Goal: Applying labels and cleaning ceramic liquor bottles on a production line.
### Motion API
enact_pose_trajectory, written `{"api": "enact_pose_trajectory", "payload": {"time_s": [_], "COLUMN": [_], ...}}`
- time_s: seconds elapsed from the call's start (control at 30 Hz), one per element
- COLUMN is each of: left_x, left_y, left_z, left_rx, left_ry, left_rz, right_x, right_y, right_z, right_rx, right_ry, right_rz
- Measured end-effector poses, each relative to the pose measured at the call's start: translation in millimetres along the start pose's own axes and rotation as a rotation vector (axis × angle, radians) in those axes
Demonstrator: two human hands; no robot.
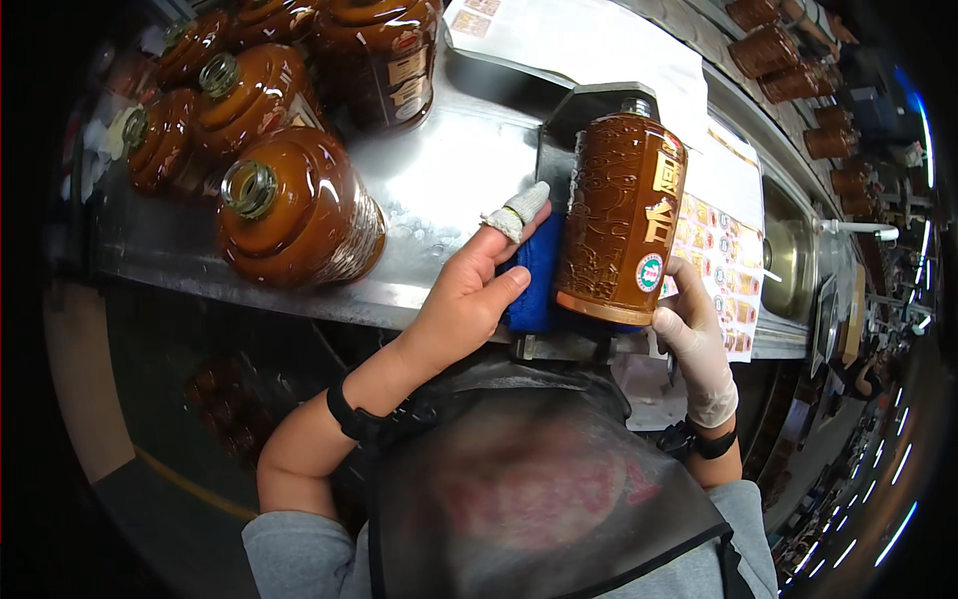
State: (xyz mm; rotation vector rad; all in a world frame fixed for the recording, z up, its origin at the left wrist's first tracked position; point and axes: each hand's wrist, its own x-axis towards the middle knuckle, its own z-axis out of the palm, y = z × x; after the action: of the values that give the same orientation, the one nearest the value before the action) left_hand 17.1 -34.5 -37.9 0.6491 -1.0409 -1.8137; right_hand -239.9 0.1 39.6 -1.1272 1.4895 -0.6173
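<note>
A brown glazed bottle (621, 215) with raised patterns, gold characters and a round white-and-green sticker lies in a dark stand (559, 145) padded with blue cloth (532, 285). Its clear glass neck points away from me. My right hand (699, 339), in a thin whitish glove, grips the bottle's lower right edge between thumb and curled fingers. Left of the bottle, my left hand (474, 290) is bare except for a grey cloth wrap (519, 212) on one finger. It is open and empty beside the blue cloth, fingers stretched out.
Several brown bottles with open glass necks stand at the left, the nearest bottle (299, 210) close to the metal table's (419, 240) front edge. Sheets of colourful stickers (723, 265) lie right of the stand. Beyond are a sink (788, 250) and a line of bottles (763, 50).
</note>
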Motion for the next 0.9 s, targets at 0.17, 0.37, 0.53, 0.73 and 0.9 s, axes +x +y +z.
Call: {"api": "enact_pose_trajectory", "payload": {"time_s": [0.17, 0.37, 0.53, 0.73, 0.9], "left_x": [-3, 0, 0, -1, -2], "left_y": [-9, -15, -15, -19, -9], "left_z": [2, 4, 3, 0, 1], "left_rx": [0.108, 0.395, 0.411, 0.426, 0.4], "left_ry": [-0.018, -0.006, -0.043, -0.045, -0.014], "left_rz": [0.064, 0.068, 0.042, 0.032, 0.06], "right_x": [-2, -1, -1, 0, 1], "right_y": [-2, -2, 1, 2, 4], "right_z": [2, 0, 0, -1, -1], "right_rx": [0.033, 0.011, -0.009, -0.008, 0.011], "right_ry": [0.025, 0.032, 0.047, 0.03, 0.018], "right_rz": [0.004, -0.004, -0.023, -0.026, -0.034]}}
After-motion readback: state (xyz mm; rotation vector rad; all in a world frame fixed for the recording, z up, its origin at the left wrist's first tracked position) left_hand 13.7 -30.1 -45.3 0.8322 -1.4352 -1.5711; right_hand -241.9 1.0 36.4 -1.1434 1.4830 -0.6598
